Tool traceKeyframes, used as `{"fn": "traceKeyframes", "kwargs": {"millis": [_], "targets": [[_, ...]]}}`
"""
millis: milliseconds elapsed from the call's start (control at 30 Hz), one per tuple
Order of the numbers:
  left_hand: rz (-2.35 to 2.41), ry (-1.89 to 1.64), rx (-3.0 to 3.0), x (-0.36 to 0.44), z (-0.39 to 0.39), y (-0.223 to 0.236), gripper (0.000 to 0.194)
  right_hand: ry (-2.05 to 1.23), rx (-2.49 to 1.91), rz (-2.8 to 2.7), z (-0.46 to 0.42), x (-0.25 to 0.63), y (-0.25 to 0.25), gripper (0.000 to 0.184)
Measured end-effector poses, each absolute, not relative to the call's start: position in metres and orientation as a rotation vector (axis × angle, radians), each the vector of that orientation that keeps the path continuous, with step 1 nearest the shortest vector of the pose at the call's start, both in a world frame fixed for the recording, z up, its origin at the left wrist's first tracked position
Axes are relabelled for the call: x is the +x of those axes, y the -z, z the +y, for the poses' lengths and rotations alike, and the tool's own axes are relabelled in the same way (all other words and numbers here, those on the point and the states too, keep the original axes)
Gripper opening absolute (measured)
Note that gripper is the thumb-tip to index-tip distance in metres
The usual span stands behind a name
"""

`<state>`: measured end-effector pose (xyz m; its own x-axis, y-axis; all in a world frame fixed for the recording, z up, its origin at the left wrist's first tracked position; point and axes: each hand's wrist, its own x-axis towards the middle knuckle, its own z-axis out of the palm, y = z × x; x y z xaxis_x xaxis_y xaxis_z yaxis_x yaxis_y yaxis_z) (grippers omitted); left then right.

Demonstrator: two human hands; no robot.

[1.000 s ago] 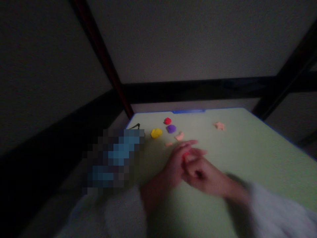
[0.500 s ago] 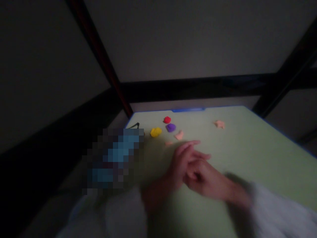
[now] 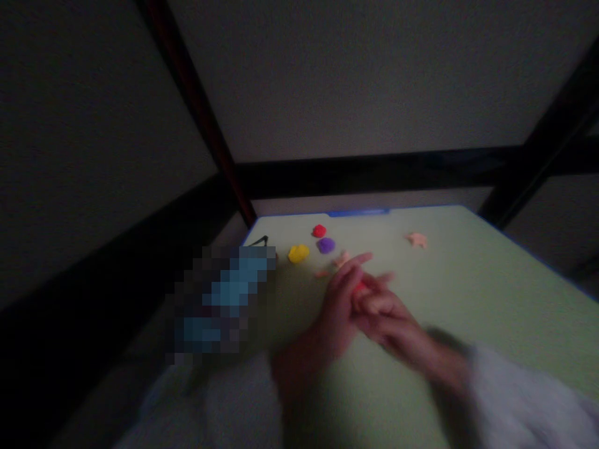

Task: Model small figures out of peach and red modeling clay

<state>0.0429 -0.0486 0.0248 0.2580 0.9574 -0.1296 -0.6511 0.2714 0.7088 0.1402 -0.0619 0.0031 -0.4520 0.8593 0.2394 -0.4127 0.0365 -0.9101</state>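
A small piece of red modelling clay shows between my two hands, partly covered by fingers. My left hand cups it from the left, some fingers stretched forward and the thumb against it. With bent fingers, my right hand presses on the clay from the right. Both hands are blurred and stay above the pale green board. Just beyond my left fingers lie a pale pink piece of clay and a thin pinkish bit.
Farther off on the board lie a yellow lump, a purple lump and a red lump. A pale pink figure sits at the far right. A pixelated bluish thing covers the left edge; a wall stands behind.
My right hand has turned and its fingers have shifted, so the red clay between the hands now shows. The view has tilted slightly; the lumps on the board stay in place.
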Motion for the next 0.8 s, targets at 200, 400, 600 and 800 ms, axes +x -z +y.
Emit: {"fn": "traceKeyframes", "kwargs": {"millis": [200, 400, 600, 800], "targets": [[0.600, -1.179, 0.765, 0.044, -0.054, -0.024, 0.029, -1.710, -0.555, -1.227, -0.065, 0.141, -0.002, 0.034], [0.639, -1.151, 0.524, 0.040, -0.043, -0.033, 0.025, -1.826, -0.507, -1.065, -0.065, 0.143, -0.012, 0.038], [0.614, -1.155, 0.651, 0.045, -0.048, -0.025, 0.023, -1.887, -0.465, -0.866, -0.066, 0.139, -0.013, 0.034], [0.628, -1.167, 0.443, 0.050, -0.048, -0.021, 0.018, -1.923, -0.451, -0.865, -0.064, 0.138, -0.011, 0.027]]}}
